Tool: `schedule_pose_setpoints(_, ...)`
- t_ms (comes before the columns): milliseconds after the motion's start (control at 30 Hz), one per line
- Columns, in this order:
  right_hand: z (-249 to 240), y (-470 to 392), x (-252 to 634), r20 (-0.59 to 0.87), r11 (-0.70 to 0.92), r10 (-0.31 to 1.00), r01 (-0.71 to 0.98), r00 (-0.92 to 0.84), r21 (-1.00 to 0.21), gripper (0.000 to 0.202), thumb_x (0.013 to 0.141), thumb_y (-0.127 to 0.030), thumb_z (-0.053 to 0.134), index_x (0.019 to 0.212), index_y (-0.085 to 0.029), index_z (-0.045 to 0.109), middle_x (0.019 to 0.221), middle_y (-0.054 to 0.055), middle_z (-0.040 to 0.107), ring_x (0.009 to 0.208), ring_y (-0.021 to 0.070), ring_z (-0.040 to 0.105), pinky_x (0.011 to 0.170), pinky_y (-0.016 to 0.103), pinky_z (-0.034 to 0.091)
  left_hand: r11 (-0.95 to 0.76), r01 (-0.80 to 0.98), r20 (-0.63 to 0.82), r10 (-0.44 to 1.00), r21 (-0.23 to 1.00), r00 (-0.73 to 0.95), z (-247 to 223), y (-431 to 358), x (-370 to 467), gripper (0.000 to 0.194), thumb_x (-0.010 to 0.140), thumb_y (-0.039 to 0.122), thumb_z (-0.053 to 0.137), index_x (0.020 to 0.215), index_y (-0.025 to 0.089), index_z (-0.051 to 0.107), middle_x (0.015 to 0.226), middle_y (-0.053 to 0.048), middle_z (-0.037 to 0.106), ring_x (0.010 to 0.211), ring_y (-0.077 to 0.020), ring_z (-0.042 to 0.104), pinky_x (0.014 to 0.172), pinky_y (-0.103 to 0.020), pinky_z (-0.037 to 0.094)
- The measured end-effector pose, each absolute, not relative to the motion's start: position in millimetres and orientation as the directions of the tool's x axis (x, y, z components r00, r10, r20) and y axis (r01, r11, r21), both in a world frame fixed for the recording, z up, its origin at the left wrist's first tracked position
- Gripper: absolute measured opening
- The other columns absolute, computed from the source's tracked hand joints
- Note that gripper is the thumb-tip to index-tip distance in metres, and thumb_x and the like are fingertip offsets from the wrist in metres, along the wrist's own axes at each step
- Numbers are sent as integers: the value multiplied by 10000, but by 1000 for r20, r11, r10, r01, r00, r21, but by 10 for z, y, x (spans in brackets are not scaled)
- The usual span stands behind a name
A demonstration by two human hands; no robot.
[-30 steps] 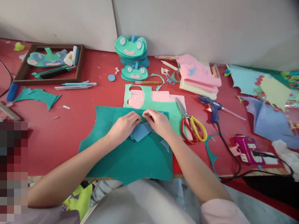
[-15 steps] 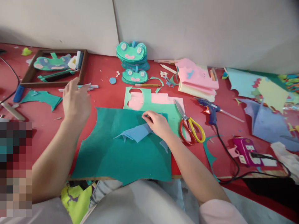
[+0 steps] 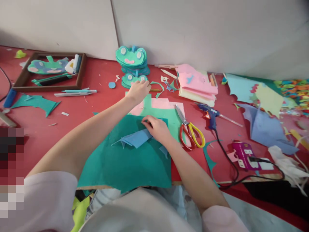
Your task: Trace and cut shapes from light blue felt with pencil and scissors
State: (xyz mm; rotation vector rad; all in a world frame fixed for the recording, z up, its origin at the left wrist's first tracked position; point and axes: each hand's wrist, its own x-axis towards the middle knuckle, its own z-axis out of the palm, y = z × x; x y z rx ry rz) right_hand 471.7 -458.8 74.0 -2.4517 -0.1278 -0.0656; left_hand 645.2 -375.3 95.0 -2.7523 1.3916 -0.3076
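Observation:
My left hand reaches forward over the lower edge of the small green frog face, fingers bent downward; whether anything is between them is hidden. My right hand rests over the dark green sheet, thumb and fingers pinched together on something too small to make out. Beside its wrist and palm lies a folded blue felt piece. A light green sheet with cut-outs and pink sheets lie just beyond. Behind my left hand stands a stack of frog faces.
Scissors with red and yellow handles lie right of the sheets, then a glue gun and a purple power strip with a black cable. A brown tray and pens are at the left. Folded pink felt lies behind.
My left hand has moved right, from beside the pens to the small frog face. My right hand keeps its pinch near the blue felt. The view has shifted slightly.

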Motion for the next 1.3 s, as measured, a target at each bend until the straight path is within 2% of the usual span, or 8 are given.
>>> schedule_pose_setpoints(200,732,-4593,4722,76,-778,87,116,993,-617,166,935,-282,467,992,-237,616,1004,14,703,846,155,653,702,254,443,-604,-795,84,-797,-64,598,908,-3939,6545,328,897,39,304,1061,33,588,1099,-192,579,1082,-301,566,890,-396,423)
schedule_pose_setpoints(400,710,-4594,4723,86,-791,87,121,993,-600,171,940,-303,452,979,-238,606,974,21,703,832,167,656,677,256,439,-658,-633,297,-560,408,774,1246,-3742,6209,236,890,130,452,1104,127,551,1154,-114,546,1000,-244,606,848,-365,471)
schedule_pose_setpoints(600,715,-4592,4705,107,-793,90,136,990,-594,155,936,-282,464,989,-240,603,980,26,703,821,169,662,670,258,442,-616,-602,187,-603,508,775,1113,-3132,5678,194,916,240,468,1009,170,623,950,-59,639,835,-183,617,768,-310,492)
schedule_pose_setpoints(733,707,-4595,4701,140,-772,97,164,985,-614,149,933,-277,477,996,-247,607,992,17,705,836,166,665,692,266,457,-634,-627,233,-594,454,770,853,-2911,5546,296,908,276,502,1169,156,572,1188,-119,584,1127,-256,548,961,-411,440)
schedule_pose_setpoints(800,697,-4597,4705,147,-771,96,167,984,-614,144,930,-277,485,997,-245,608,1000,14,705,842,168,667,699,271,463,-566,-673,325,-598,476,733,792,-2882,5496,281,917,277,493,1165,161,561,1228,-118,563,1183,-244,510,999,-427,414)
schedule_pose_setpoints(900,689,-4598,4712,140,-777,90,158,986,-609,143,927,-279,491,997,-242,609,1029,17,704,881,182,669,705,279,469,-385,-710,382,-642,590,665,786,-2868,5422,200,950,267,426,980,169,597,1028,-74,623,1012,-175,579,899,-345,468)
schedule_pose_setpoints(1100,707,-4596,4714,116,-784,76,132,990,-607,147,928,-279,480,978,-238,611,993,26,707,855,183,666,708,284,463,-163,-516,180,-815,841,551,856,-2811,5433,396,977,363,328,775,159,601,661,-3,562,602,-103,520,598,-235,433)
schedule_pose_setpoints(1300,708,-4602,4707,106,-764,78,128,991,-632,167,936,-305,453,973,-249,606,973,18,703,842,168,655,694,268,442,-40,-532,185,-914,846,362,950,-2770,5443,299,891,427,517,825,173,663,797,-52,615,711,-133,566,682,-262,472)
